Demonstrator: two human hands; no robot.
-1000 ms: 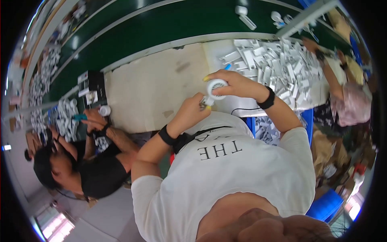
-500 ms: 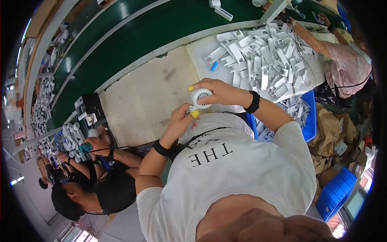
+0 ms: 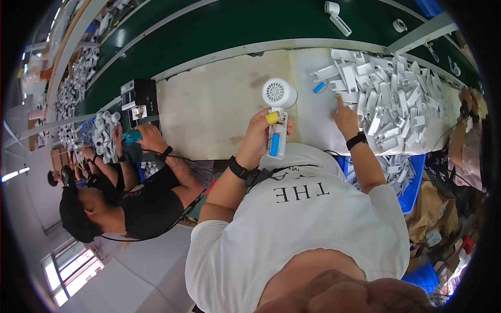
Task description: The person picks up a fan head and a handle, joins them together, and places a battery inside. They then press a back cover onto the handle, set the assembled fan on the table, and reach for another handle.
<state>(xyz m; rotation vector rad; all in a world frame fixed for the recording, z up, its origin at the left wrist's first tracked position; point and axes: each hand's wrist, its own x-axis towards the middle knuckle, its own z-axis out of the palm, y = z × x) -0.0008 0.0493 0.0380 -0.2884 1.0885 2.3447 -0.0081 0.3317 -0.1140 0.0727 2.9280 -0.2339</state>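
My left hand [image 3: 256, 136] grips a small white handheld fan [image 3: 279, 94] by its handle, the round grille head pointing away from me. The handle is uncovered, and a blue cylindrical battery [image 3: 274, 144] and thin wires show inside it. A yellow cover sits on my left thumb. My right hand [image 3: 346, 121] is at the near left edge of a heap of white plastic shells [image 3: 402, 99]. Its index finger is stretched out against a shell there, and nothing shows in its grasp. A loose blue battery [image 3: 319, 87] lies on the table just beyond that hand.
A blue bin [image 3: 412, 182] of white parts stands below the table's right side. Beyond the table runs a green conveyor [image 3: 235, 26] carrying a white fan [image 3: 339, 19]. To the left, a person in black [image 3: 156, 201] holds a teal tool [image 3: 132, 136] near a black box [image 3: 140, 99].
My right hand has left the fan and moved right to the heap of shells. My left hand keeps the fan, now turned so its opened handle and blue battery face me.
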